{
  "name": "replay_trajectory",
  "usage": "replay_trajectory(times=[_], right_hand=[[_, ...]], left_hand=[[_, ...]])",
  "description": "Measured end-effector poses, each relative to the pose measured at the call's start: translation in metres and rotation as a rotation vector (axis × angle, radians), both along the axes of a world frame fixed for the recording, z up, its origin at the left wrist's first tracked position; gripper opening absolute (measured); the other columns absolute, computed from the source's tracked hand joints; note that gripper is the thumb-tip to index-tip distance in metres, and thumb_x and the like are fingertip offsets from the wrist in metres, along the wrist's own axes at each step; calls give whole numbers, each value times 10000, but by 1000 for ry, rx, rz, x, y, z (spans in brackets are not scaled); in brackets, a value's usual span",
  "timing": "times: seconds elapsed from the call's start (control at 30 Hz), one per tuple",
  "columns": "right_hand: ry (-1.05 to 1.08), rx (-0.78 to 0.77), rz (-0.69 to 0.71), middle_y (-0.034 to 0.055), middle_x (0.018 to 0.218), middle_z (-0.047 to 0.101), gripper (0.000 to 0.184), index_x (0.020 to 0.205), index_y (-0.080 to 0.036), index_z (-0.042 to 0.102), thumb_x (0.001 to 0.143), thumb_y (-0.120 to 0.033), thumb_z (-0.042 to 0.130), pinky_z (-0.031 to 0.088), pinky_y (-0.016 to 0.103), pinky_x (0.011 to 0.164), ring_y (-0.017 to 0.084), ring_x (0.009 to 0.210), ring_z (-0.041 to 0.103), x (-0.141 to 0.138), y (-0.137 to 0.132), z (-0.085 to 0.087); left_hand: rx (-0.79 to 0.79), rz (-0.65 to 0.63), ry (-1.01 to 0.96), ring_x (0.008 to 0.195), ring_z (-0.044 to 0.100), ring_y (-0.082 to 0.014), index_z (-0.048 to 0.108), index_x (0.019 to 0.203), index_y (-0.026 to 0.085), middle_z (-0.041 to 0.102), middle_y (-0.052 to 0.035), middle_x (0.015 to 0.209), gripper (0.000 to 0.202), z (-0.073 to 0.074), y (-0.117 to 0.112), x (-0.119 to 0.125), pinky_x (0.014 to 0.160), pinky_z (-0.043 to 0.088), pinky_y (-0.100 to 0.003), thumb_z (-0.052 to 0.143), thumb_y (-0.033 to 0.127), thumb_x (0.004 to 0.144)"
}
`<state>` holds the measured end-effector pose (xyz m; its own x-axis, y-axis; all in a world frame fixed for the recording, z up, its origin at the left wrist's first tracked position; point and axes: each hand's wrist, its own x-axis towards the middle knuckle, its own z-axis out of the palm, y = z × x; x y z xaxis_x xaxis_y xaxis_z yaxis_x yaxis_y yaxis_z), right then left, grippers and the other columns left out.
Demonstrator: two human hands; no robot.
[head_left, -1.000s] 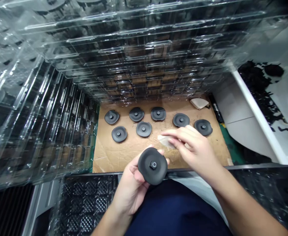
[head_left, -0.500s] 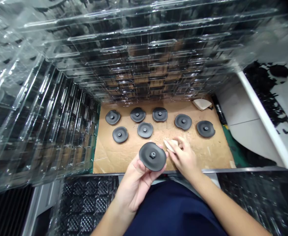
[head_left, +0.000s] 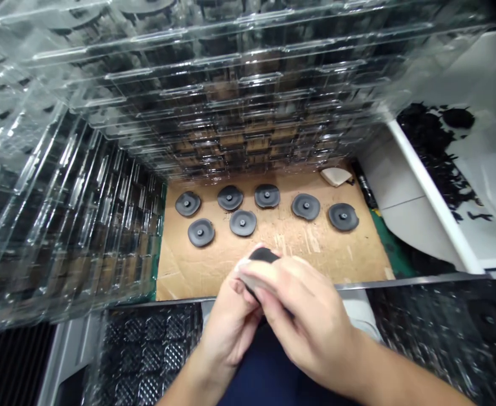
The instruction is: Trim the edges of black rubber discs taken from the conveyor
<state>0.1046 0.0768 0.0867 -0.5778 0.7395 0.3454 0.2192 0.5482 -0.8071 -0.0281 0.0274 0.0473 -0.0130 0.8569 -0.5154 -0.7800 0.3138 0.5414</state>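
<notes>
My left hand (head_left: 230, 318) is closed around a round black plastic disc (head_left: 265, 255) near the front edge of the cardboard. Over that disc lies my right hand (head_left: 311, 313), its fingers bent and pressed against the surface. A bit of white cloth (head_left: 242, 264) peeks out at the right fingertips; the rest is hidden under them. Most of the held disc is covered by the two hands. Beyond them, several similar black discs (head_left: 243, 223), each with a small raised centre stud, lie in two loose rows on the cardboard sheet (head_left: 180, 270).
Stacks of clear plastic trays rise at the back (head_left: 248, 84) and on the left (head_left: 70, 214). A folded white cloth (head_left: 336, 176) lies at the back right, near a black tube-like object (head_left: 364, 183). Right of a white partition (head_left: 436, 197) are small black scraps (head_left: 429, 146).
My right hand has moved left with the white cloth, from the cardboard onto the disc in my left hand. The view has shifted slightly.
</notes>
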Motion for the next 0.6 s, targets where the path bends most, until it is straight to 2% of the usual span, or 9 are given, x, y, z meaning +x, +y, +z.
replay_trajectory(times=[0.07,0.1,0.2,0.23,0.33,0.4,0.47,0.53,0.6], right_hand=[[-80,-71,143,37,929,644,234,1079,-147,590,903,-103,443,479,261,747,132,806,582,-5,-3,7],[-101,-80,157,35,924,641,225,1059,-146,600,903,-102,443,472,257,737,129,798,574,-7,-1,8],[-19,107,23,70,840,625,260,1078,-79,601,899,-101,413,446,302,702,159,751,540,-14,6,8],[16,145,21,76,811,616,273,1083,-56,597,891,-91,406,439,308,694,162,736,530,-14,7,8],[18,32,263,44,822,615,274,1080,-78,591,868,-37,423,436,251,730,123,763,537,-2,8,10],[-49,-54,335,7,820,607,262,1062,-123,591,860,-28,454,423,199,723,89,756,532,14,6,13],[-148,-49,237,-7,778,582,256,1060,-142,590,859,-40,468,406,191,671,84,704,505,28,4,17],[-225,34,111,6,761,566,269,1072,-137,594,867,-42,448,383,218,638,102,679,476,33,6,21],[-221,136,137,14,748,558,266,1034,-148,624,894,-56,417,357,254,635,123,680,447,29,14,25]], left_hand=[[-25,8,55,936,653,-176,625,1137,230,696,-44,1052,494,3,0,0,799,525,-219,764,189,665],[-29,5,65,927,656,-178,639,1110,225,702,-39,1029,486,4,0,0,786,528,-213,778,193,645],[-20,-66,11,878,670,-187,686,1004,192,724,-30,874,462,9,1,1,753,537,-212,827,253,568],[-22,-93,-12,868,674,-188,697,974,189,727,-27,839,445,11,1,0,762,537,-218,833,257,556],[-42,-113,-46,866,679,-163,716,927,215,740,-18,875,379,14,3,-5,795,528,-206,822,186,564],[-27,-119,-68,842,683,-148,726,909,225,742,-10,907,409,16,3,-10,776,532,-187,822,106,530],[10,-146,-99,814,682,-134,732,905,219,740,-7,922,452,18,5,-12,736,533,-158,831,74,488],[8,-184,-118,769,677,-111,737,878,209,742,-5,895,408,19,5,-11,700,526,-134,829,82,500],[-27,-208,-91,721,677,-118,738,840,192,740,-15,811,346,18,4,-8,686,535,-157,824,102,517]])
